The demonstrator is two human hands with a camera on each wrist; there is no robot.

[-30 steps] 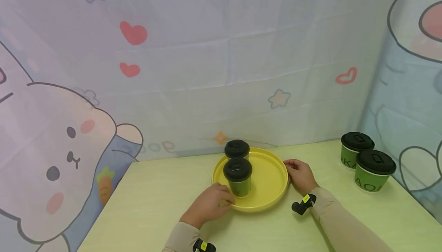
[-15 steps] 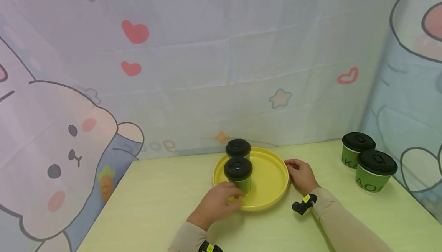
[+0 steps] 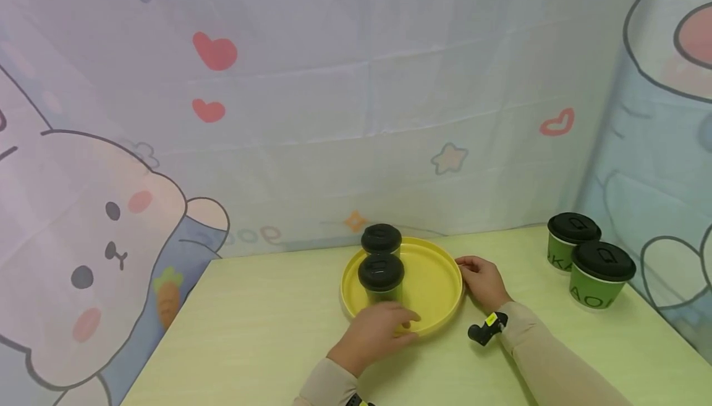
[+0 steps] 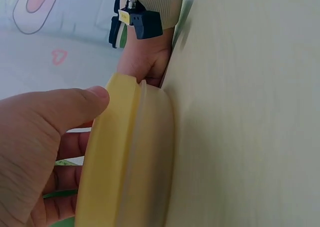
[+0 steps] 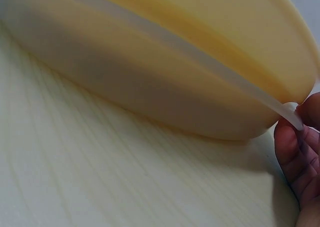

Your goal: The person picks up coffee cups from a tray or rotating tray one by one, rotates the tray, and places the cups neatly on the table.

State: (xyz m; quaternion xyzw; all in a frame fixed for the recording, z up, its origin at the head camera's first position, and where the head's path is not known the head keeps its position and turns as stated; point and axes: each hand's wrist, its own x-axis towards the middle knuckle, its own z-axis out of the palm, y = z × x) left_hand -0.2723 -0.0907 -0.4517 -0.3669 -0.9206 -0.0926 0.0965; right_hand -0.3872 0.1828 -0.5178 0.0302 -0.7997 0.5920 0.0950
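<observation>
On my head feed, yellow tray (image 3: 432,279) flat on pale table (image 3: 250,325), front lidded cup (image 3: 381,276) and rear lidded cup (image 3: 381,240) standing on its left half. Right hand (image 3: 484,283) has thumb and finger clamped on the tray's right rim. Left hand (image 3: 375,335) at the near edge, thumb and fingers apart; I cannot tell whether its thumb touches. Two green cups, nearer one (image 3: 601,275) and farther one (image 3: 564,242), well apart, rightward.
</observation>
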